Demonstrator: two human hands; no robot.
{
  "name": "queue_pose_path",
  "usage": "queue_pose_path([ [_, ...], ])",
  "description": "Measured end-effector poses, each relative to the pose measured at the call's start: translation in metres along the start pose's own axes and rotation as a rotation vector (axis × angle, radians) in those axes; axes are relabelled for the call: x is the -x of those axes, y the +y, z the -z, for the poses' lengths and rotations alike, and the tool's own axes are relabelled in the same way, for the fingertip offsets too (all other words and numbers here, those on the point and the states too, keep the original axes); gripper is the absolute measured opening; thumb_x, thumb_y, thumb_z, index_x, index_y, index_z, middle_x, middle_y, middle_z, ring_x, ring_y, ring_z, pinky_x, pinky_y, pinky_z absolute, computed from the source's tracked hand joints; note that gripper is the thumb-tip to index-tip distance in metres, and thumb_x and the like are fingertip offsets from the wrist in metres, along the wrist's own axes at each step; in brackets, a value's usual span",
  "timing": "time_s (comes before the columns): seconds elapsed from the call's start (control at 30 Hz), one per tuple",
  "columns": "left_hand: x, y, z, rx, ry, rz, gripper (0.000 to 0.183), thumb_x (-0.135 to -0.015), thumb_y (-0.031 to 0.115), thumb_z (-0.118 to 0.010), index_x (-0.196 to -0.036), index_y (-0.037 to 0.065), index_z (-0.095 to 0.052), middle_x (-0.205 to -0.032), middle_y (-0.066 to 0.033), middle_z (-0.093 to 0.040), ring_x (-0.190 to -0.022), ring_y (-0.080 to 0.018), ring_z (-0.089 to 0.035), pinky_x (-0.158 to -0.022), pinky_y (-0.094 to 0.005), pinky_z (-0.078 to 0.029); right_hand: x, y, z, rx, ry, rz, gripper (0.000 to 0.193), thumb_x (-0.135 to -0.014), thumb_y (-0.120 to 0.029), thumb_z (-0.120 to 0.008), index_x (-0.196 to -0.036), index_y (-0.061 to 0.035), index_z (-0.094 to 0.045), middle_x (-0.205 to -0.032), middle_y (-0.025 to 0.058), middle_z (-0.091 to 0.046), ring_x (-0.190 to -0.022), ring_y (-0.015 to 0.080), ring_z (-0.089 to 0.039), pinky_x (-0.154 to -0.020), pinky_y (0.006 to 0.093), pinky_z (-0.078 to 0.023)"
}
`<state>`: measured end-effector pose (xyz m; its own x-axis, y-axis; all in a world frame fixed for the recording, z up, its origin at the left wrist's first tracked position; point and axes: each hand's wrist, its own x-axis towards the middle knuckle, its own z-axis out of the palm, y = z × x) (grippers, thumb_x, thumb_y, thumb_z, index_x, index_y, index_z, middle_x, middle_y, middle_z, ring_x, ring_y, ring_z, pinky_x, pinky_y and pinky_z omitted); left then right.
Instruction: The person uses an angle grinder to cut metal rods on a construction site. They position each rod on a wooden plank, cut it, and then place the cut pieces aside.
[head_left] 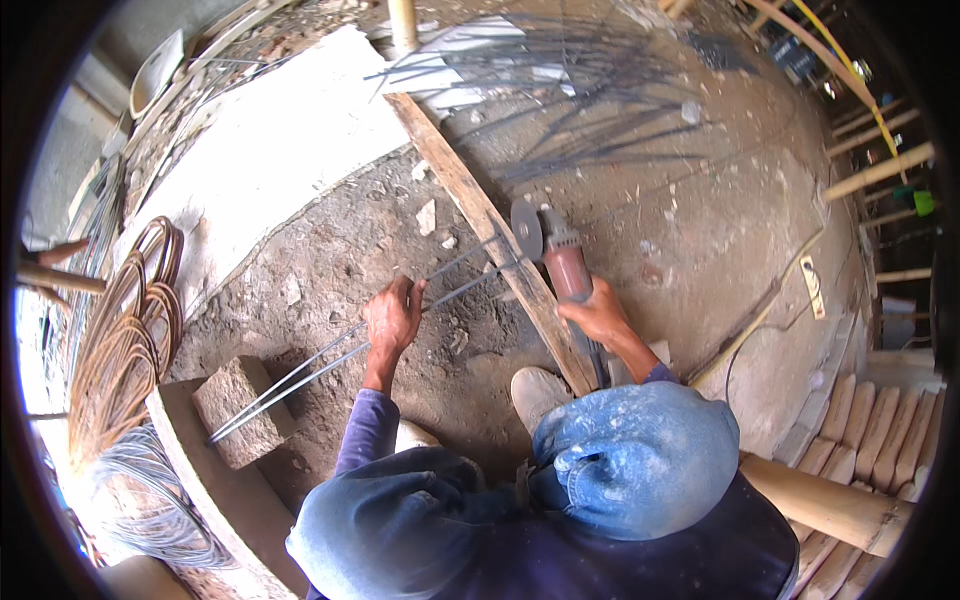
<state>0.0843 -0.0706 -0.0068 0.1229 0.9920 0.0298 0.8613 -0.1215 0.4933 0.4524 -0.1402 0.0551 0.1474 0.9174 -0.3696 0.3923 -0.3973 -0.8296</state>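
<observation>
My left hand [392,315] grips two thin steel rods [310,367] that run from a stone block [238,408] up to a long wooden plank [470,205]. My right hand [598,315] holds a red angle grinder [565,265]. Its grey disc [526,230] stands at the rods' far ends, where they rest across the plank. My shoe [536,392] presses beside the plank's near end, and my blue trouser knees fill the lower middle.
Coils of rusty wire [125,335] lie at the left by a concrete slab [280,150]. Several cut rods [590,90] are spread on the dirt floor beyond. Bamboo poles [835,505] and wooden slats [895,425] sit at the right.
</observation>
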Motion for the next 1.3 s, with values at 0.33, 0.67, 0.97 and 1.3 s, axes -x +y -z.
queue_pose_path([
  [0.33, -0.001, 0.003, 0.000, -0.020, -0.004, 0.018, 0.036, -0.108, 0.040, -0.068, -0.095, 0.007, -0.069, -0.091, -0.0209, -0.074, -0.086, -0.0465, -0.072, -0.074, -0.0555, -0.055, 0.007, -0.004, 0.018, -0.307, 0.176, 0.044, 0.042, -0.084, -0.007, -0.083, -0.120, -0.0033, -0.063, -0.088, 0.0055, -0.071, -0.068, 0.0134, -0.069, -0.062, 0.0341, -0.057],
  [0.67, -0.004, 0.001, -0.004, -0.091, -0.012, 0.004, 0.039, -0.110, 0.042, -0.065, -0.094, 0.006, -0.067, -0.091, -0.0215, -0.072, -0.086, -0.0471, -0.071, -0.076, -0.0563, -0.054, 0.020, 0.015, 0.062, -0.108, 0.536, 0.216, 0.120, -0.080, -0.016, -0.086, -0.176, -0.0037, -0.015, -0.148, 0.0297, -0.062, -0.121, 0.0379, -0.071, -0.101, 0.0443, -0.057],
  [0.97, -0.003, 0.000, -0.004, -0.134, -0.016, -0.019, 0.043, -0.112, 0.044, -0.060, -0.094, 0.006, -0.066, -0.088, -0.0221, -0.071, -0.085, -0.0479, -0.070, -0.073, -0.0571, -0.052, 0.014, 0.056, 0.103, -0.407, 0.697, 0.024, 0.117, -0.081, -0.009, -0.084, -0.175, 0.0003, -0.015, -0.124, 0.0238, -0.070, -0.088, 0.0271, -0.075, -0.076, 0.0387, -0.061],
  [1.3, -0.004, 0.000, -0.003, -0.119, -0.020, -0.024, 0.043, -0.112, 0.045, -0.060, -0.093, 0.006, -0.067, -0.087, -0.0207, -0.071, -0.084, -0.0457, -0.071, -0.073, -0.0553, -0.053, 0.006, 0.085, 0.148, -0.654, 0.972, -0.061, 0.103, -0.082, -0.005, -0.083, -0.165, -0.0037, -0.023, -0.103, 0.0171, -0.070, -0.068, 0.0243, -0.072, -0.056, 0.0397, -0.058],
])
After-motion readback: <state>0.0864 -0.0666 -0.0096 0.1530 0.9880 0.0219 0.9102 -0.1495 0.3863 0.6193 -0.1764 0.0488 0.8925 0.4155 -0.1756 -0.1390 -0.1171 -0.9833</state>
